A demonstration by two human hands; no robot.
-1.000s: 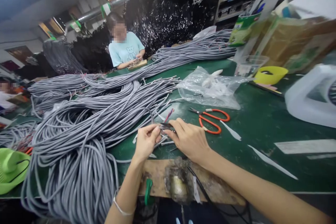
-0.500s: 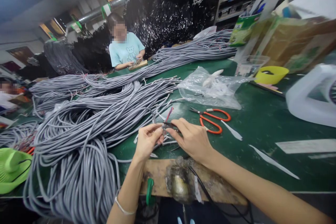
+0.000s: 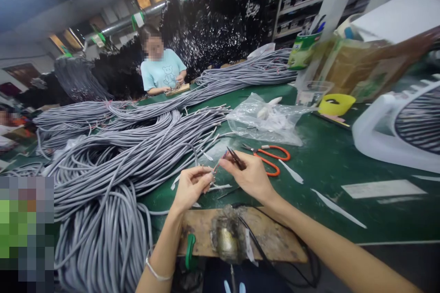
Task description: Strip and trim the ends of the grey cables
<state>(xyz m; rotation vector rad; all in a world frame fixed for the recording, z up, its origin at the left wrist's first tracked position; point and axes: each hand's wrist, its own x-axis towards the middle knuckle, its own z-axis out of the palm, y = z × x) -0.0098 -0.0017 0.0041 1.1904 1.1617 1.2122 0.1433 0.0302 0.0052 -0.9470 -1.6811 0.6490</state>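
Observation:
My left hand (image 3: 193,186) is closed, pinching the end of a grey cable (image 3: 196,158) just above the table. Thin red and blue wires (image 3: 216,166) stick out of that end, up toward my other hand. A dark pair of tweezers (image 3: 236,158) lies in the grip of my right hand (image 3: 250,174), points facing away from me. The thumb and finger of that hand also meet the coloured wires. Orange-handled scissors (image 3: 274,171) rest on the green table just beyond my right hand. A large heap of grey cables (image 3: 113,160) lies to the left.
Below my hands sits a stained wooden board (image 3: 275,238) with a blackened metal piece (image 3: 224,238). Further back are a clear plastic bag (image 3: 285,128), a yellow cup (image 3: 338,105) and a white fan (image 3: 371,132). A co-worker (image 3: 165,71) sits across the table.
My right hand has drawn slightly up and away from my left hand. The tweezers have swung from lying across the cable end to pointing forward. The view has shifted a little to the right.

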